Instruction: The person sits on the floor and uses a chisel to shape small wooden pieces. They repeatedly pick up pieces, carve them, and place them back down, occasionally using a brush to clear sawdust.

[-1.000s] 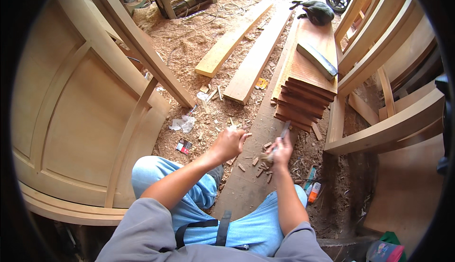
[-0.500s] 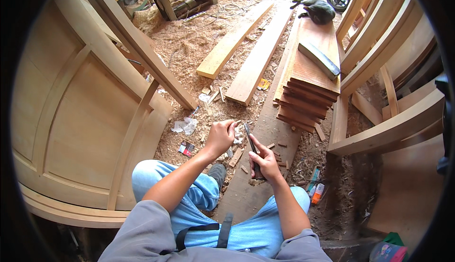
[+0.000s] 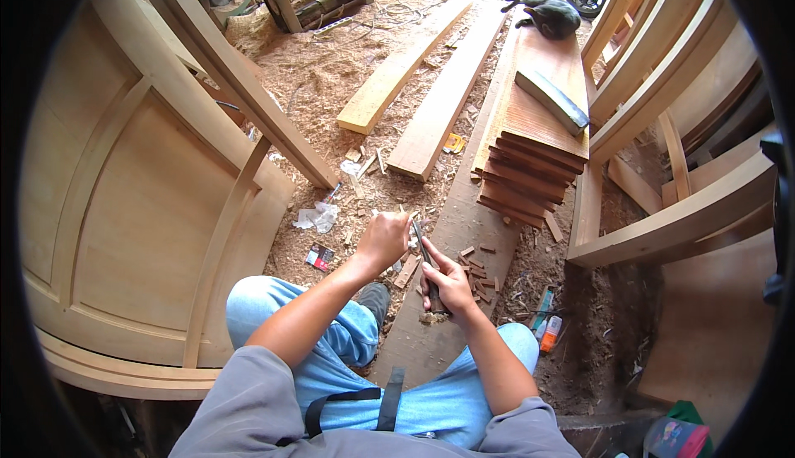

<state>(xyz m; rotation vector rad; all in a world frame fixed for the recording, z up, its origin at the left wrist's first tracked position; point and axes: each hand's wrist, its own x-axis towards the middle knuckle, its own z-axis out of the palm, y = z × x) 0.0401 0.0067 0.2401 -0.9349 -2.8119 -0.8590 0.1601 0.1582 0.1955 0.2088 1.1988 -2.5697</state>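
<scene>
Sawdust and curled shavings cover the workshop floor (image 3: 331, 52). A large panelled door (image 3: 149, 218) leans along the left side, and a pale wooden frame (image 3: 662, 230) with upright slats stands on the right. A long grey-brown board (image 3: 406, 342) lies on the floor between the person's knees and runs away under the stack of reddish boards (image 3: 530, 133). Left of that stack, two planks (image 3: 443, 110) lie side by side, a little apart. A narrow block (image 3: 552, 103) rests slantwise on the top board.

The left hand (image 3: 383, 240) is curled in, its fingers drawn to a narrow pinch near the tool's upper end; what they pinch is too small to tell. The right hand (image 3: 450, 288) is wrapped around a slim, dark chisel-like tool (image 3: 421, 243), tilted, over the grey-brown board. Small wood offcuts (image 3: 480, 276) lie scattered on that board, just right of the right hand.
</scene>
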